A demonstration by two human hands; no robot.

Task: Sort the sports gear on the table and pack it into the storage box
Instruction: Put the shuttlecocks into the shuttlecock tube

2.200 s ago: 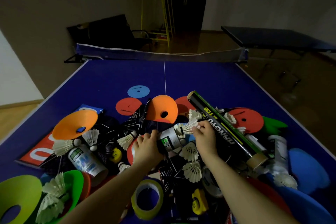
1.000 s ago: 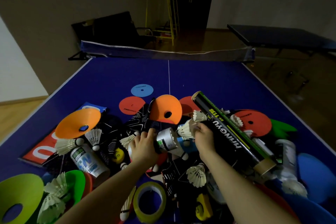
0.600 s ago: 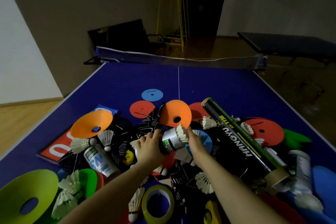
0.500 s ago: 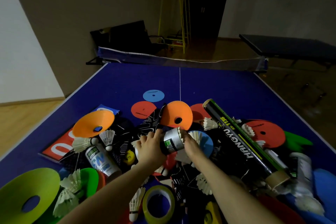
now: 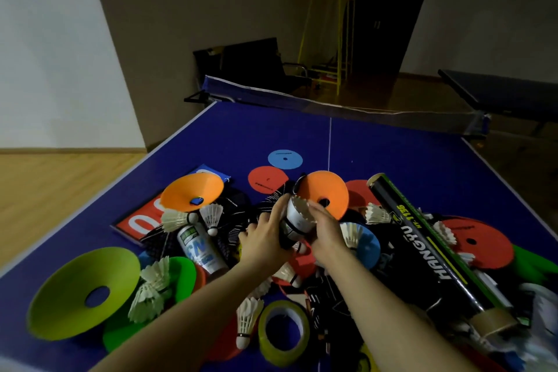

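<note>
Both hands at mid-surface: left hand (image 5: 265,238) gripping short white tube (image 5: 297,220), right hand (image 5: 327,231) curled round its feathered mouth, seemingly pressing a shuttlecock in. Sorting stage. Next: seat it, gather loose shuttlecock (image 5: 211,216).

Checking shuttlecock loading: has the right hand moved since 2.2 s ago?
Yes. The right hand has left the long black shuttlecock tube and shifted left, now cupping the short silver tube's open end below the orange cone.

Matt blue table (image 5: 377,145), glossy black cardboard tube (image 5: 422,238), feathered shuttlecocks (image 5: 211,214), smooth plastic cones (image 5: 81,293), wooden floor (image 5: 45,184)
</note>
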